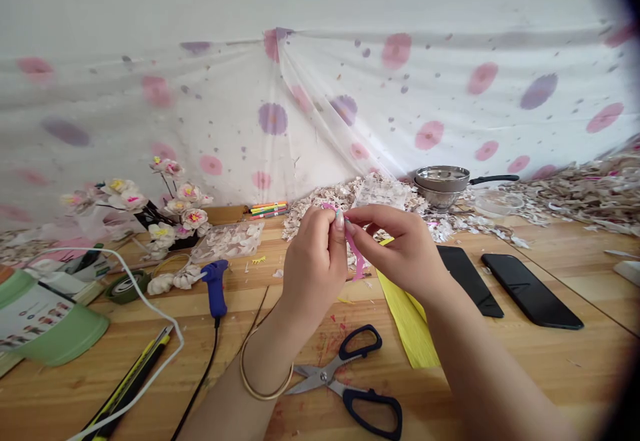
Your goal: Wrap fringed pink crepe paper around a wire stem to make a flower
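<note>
Raised over the middle of the wooden table, my left hand (pixel 316 244) and my right hand (pixel 395 238) meet at the fingertips. Both pinch a narrow pink paper strip (pixel 357 261), whose loose end hangs down between them. The fingers hide most of its upper part. Scissors (pixel 324 376) with dark blue handles lie spread on the table below my hands. Beneath my right forearm is a sheet of yellow crepe paper (pixel 407 321). A gold bangle (pixel 245 368) circles my left wrist.
At left are a blue glue gun (pixel 216 288), a roll of green tape (pixel 126 288), a green container (pixel 55 328) and artificial flowers (pixel 177 208). Two black phones (pixel 530 291) lie right. Behind stand metal bowls (pixel 441 184) among heaps of pale petal-like scraps (pixel 590 191).
</note>
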Available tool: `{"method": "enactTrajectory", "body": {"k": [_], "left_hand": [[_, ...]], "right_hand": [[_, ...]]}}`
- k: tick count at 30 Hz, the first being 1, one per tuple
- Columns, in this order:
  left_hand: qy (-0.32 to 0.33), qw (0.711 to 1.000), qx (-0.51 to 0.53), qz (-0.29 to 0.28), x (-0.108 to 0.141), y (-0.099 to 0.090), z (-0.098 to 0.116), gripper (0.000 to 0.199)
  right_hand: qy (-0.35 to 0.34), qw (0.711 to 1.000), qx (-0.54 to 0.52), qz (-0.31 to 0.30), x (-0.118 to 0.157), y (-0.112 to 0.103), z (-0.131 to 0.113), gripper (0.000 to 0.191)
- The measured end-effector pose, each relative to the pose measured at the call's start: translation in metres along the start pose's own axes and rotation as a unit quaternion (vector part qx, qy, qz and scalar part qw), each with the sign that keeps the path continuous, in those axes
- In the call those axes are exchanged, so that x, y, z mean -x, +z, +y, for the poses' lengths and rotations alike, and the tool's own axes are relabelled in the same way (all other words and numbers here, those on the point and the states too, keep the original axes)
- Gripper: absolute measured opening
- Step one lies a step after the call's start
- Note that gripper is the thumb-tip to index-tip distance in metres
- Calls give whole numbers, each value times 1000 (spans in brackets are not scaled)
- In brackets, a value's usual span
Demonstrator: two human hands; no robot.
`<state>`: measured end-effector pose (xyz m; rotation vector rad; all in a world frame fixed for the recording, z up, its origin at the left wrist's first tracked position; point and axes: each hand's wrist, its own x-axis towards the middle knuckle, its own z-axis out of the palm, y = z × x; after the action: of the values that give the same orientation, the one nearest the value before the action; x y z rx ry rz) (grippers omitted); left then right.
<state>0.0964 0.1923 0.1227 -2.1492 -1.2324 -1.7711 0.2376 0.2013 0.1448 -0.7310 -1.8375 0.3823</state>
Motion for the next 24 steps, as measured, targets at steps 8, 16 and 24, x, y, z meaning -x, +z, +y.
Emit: {"method": "enactTrajectory", "body": {"k": [8, 16, 24], "left_hand": [[15, 1000, -1, 13, -1, -1, 1, 16], [9, 1000, 17, 4, -1, -2, 2, 16], [14, 999, 33, -2, -2, -3, 3, 18]], "right_hand": [[-3, 999, 29, 37, 0, -4, 5, 17], [-8, 1000, 3, -4, -1, -5, 5, 14], [24, 1000, -17, 12, -1, -6, 3, 10]]}}
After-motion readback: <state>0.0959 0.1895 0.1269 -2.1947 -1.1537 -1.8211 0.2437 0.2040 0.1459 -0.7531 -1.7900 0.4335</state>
